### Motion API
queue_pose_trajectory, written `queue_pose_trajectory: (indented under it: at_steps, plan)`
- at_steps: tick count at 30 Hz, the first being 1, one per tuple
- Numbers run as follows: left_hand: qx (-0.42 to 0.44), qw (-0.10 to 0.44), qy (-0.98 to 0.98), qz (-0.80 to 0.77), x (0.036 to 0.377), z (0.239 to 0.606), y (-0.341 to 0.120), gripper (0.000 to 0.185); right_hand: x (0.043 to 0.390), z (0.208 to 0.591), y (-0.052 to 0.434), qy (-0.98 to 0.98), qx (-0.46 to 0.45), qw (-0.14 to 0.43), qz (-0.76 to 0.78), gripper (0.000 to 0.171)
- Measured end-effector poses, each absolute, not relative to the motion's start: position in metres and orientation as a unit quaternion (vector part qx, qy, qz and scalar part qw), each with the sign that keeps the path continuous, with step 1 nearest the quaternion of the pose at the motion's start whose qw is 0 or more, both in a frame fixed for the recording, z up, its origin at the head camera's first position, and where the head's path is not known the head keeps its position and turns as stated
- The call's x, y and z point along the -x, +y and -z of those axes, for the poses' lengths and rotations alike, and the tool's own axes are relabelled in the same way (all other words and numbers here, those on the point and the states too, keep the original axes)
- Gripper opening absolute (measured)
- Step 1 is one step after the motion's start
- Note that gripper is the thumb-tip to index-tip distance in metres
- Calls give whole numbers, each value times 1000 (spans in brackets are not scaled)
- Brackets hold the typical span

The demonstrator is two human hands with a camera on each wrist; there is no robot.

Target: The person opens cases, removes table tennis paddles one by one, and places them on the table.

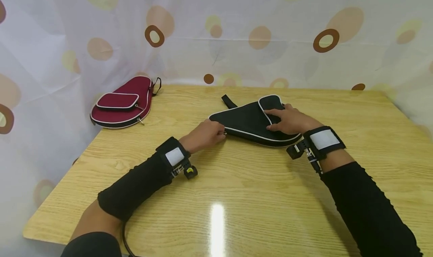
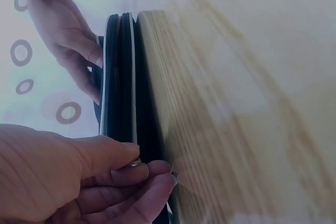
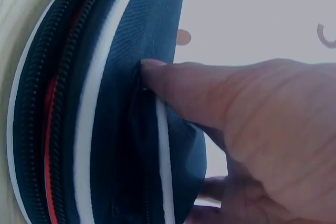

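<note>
With the black paddle case [image 1: 252,123] lying flat mid-surface [image 1: 236,197], the right hand [image 1: 287,120] presses it down open-fingered while the left hand [image 1: 204,135] pinches the zipper pull [image 2: 135,162] at its narrow end, so the zip likely needs a steady pull along the seam.

No readable text, label, brand, number or sign in any view; white patches on both wrist straps blank; black case [image 1: 252,123] and red case [image 1: 121,103] bear no visible lettering; curtain [image 1: 236,35] shows only ring and blob pattern; yellow spot on left wrist device too small to read
</note>
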State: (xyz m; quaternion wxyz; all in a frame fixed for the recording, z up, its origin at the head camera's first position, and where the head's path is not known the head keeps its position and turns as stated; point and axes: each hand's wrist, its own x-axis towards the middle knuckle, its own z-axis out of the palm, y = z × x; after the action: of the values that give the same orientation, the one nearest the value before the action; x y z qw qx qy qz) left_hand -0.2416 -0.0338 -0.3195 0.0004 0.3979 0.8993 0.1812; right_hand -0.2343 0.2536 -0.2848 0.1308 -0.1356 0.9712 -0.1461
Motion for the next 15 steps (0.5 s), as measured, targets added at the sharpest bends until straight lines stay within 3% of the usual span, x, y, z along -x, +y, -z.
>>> queue_pose_trajectory:
  at_steps: [15]
  plan:
    - [-384, 14, 903, -191, 241, 321, -49, 42, 250, 285, 278, 964, 166, 154, 141, 62]
